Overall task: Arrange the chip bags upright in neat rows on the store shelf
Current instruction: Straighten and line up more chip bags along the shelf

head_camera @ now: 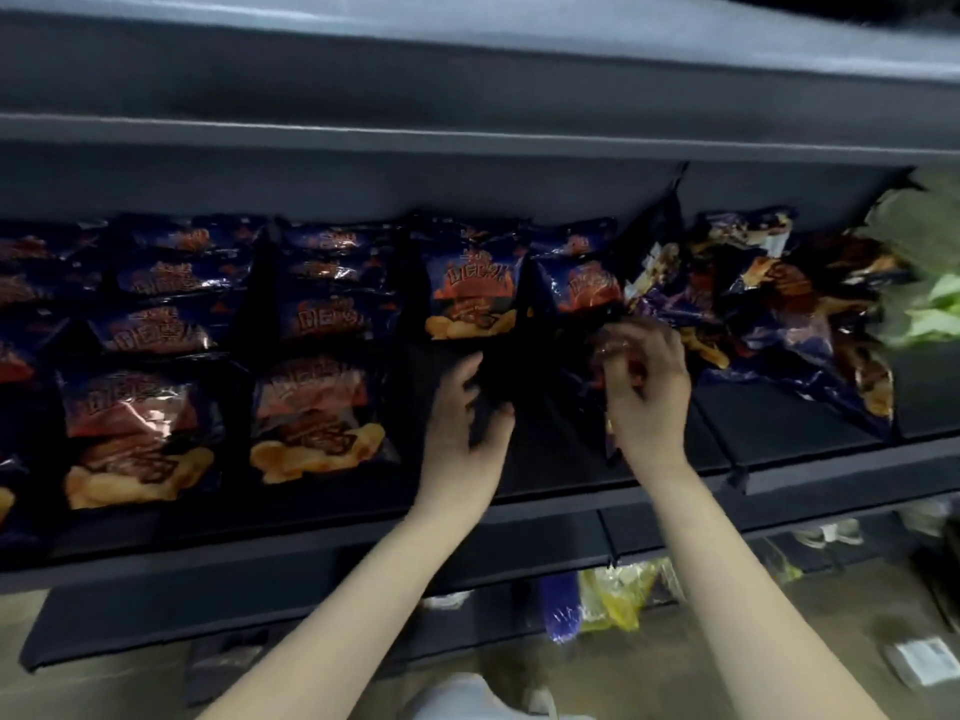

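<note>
Here, right hand (647,392) pinches chip bag (601,358).

You have one view only, from the camera on your head, facing forward and tipped down onto the store shelf (779,423) from just above and in front of its front lip. It sits close: your forearms come in from 6 o'clock, and your left hand (467,413) and right hand (647,392) lie near the middle of the frame. The wide lens bows the shelf edges, and the frame is rolled a little, so the front lip climbs from 8 o'clock toward 3 o'clock. The chip bags (311,407) fill 9 o'clock to centre, the upper shelf (467,142) spans 12 o'clock, and the floor (727,641) shows at 5 o'clock.
</note>
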### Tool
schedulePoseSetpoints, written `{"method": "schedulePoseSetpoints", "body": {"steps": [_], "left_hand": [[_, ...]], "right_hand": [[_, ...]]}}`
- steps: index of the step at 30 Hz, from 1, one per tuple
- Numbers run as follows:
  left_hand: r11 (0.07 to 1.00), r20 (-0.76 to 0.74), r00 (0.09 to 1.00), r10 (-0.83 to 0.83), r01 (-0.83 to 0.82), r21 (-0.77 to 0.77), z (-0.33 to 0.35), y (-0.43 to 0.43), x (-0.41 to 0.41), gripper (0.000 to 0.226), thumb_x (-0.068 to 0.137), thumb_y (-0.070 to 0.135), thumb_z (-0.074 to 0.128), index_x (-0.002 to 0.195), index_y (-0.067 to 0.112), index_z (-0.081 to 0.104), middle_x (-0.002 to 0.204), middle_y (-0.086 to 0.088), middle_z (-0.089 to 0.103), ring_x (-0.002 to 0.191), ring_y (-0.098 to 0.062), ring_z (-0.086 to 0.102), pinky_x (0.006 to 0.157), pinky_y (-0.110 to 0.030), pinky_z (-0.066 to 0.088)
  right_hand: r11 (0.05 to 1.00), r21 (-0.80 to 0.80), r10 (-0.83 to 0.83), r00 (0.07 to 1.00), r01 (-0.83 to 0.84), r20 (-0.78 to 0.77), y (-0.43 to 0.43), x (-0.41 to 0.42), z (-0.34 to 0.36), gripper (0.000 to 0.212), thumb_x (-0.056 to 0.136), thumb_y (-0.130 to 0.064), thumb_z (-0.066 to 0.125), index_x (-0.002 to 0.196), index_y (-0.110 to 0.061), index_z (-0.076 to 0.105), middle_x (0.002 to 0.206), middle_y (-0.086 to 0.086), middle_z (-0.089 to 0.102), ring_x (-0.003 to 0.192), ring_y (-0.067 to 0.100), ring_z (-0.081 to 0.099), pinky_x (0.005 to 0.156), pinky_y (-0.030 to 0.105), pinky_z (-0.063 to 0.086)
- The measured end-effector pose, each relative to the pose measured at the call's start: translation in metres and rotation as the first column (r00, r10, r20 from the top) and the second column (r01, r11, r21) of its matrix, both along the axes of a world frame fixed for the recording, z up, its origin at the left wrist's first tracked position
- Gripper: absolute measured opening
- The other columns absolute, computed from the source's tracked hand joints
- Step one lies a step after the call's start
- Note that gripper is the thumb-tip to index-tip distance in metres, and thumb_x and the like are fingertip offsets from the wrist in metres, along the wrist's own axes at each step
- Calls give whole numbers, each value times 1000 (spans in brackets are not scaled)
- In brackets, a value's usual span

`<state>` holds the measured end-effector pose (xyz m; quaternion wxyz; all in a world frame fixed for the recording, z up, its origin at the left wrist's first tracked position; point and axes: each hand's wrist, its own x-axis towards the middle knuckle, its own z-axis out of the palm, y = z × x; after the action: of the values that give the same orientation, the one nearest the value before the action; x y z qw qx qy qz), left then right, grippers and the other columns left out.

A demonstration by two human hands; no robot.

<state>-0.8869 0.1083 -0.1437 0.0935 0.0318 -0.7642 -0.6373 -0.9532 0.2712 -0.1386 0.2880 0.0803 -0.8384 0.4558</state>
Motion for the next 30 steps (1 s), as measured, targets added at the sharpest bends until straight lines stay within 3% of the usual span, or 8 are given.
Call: {"method": "schedulePoseSetpoints", "body": {"steps": [2, 3, 7, 14, 18, 21, 24, 30], "left_hand": [[979, 216, 973, -79, 34, 203, -5, 26, -22, 56, 90, 23, 56, 140, 24, 30, 135, 4, 42, 115, -6, 48, 92, -13, 43], [965, 305, 947, -104, 22, 261, -10, 36, -33, 65, 87, 30, 60, 143, 22, 26, 136, 1, 44, 117, -10, 49, 98, -22, 43], [956, 459, 884, -90, -53, 290, -29, 70, -62, 81, 83, 40, 63, 147, 18, 18, 127, -1, 51, 121, -22, 49, 107, -44, 37], [955, 320, 946, -44, -54, 291, -38, 95, -68, 92, 55, 61, 73, 134, 24, 43, 124, 5, 60, 113, -13, 57, 101, -40, 43], [950, 238, 971, 10, -83, 300, -29, 93, -60, 72, 64, 42, 80, 126, 26, 49, 118, 4, 63, 110, -13, 59, 98, -37, 47], [965, 186, 982, -41, -9, 263, -24, 78, -54, 67, 63, 41, 81, 122, 28, 52, 116, 6, 64, 109, -10, 60, 93, -30, 49], [994, 127, 992, 1, -14, 106, -18, 62, -45, 56, 64, 43, 76, 114, 34, 54, 109, 15, 64, 100, 6, 60, 82, -12, 48], [986, 20, 987, 159, -158, -47, -10, 28, -31, 43, 71, 35, 76, 108, 39, 54, 103, 24, 62, 96, 16, 57, 79, -3, 42]], "right_hand": [[998, 62, -40, 992, 33, 119, 30, -10, -2, 27, 89, -7, 55, 116, -6, 59, 123, 15, 50, 111, 9, 43, 85, 8, 33], [995, 97, -40, 977, 20, 210, 42, -13, -6, 33, 89, -8, 57, 122, -7, 55, 128, 15, 47, 116, 14, 42, 84, 6, 30], [955, 253, 24, 893, -153, 450, 70, -15, -32, 54, 89, -19, 58, 139, -13, 39, 138, 11, 43, 129, 28, 37, 101, 31, 31], [966, 146, 116, 862, -213, 494, 95, -25, -30, 62, 87, -31, 59, 142, -16, 35, 125, 6, 57, 121, 29, 48, 105, 45, 36], [965, -41, 236, 789, -259, 567, 102, -31, -32, 62, 85, -37, 65, 139, -22, 41, 105, -2, 64, 99, 12, 59, 81, 20, 46], [865, -341, 502, 646, -369, 575, 103, -35, -28, 69, 75, -52, 69, 135, -26, 47, 119, -4, 64, 108, 8, 60, 95, 30, 48], [720, -400, 686, 497, -567, 531, 89, -35, -22, 54, 76, -46, 68, 126, -30, 53, 125, -5, 62, 117, 11, 57, 101, 38, 45], [668, -406, 735, 468, -623, 491, 42, -39, -21, 50, 74, -30, 73, 121, -20, 58, 118, 0, 66, 111, 12, 62, 99, 40, 48]]}}
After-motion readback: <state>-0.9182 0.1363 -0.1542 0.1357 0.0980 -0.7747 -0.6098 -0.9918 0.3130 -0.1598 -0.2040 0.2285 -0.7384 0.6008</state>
